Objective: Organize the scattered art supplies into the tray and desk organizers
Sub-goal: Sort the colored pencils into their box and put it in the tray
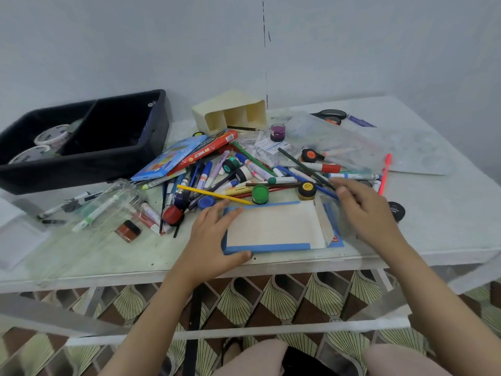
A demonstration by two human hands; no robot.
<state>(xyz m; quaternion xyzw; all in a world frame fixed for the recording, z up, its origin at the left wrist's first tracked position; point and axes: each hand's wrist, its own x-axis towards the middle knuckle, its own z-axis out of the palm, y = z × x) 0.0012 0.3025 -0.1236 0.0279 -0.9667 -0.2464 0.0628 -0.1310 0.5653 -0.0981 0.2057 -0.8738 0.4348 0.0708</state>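
Tray: the black tray sits far left on the table, and only rolls of tape show in its left compartment. The right one looks dark and bare from here.
Organizer: the cream desk organizer is tipped on its side at the back. I can't see anything in its slots.
Pile: the markers, pens and paint pots sprawl across the middle, with two coloured pencil boxes on top and a green pot at the near edge.
Strays: a glass jar lies on its side to the left, and scissors sit far back right.
Left hand: the left hand is laid flat over the left end of the open blue box, thumb against its near edge, steadying it.
Right hand: the right hand is stretched out to the pile's right side, its fingertips at a dark pencil. It's blurred, so I can't tell whether it has a grip.
Progress: barely started, I'd say. Nearly everything is out on the table.
Left to do: stand the organizer up, then sort the whole heap.
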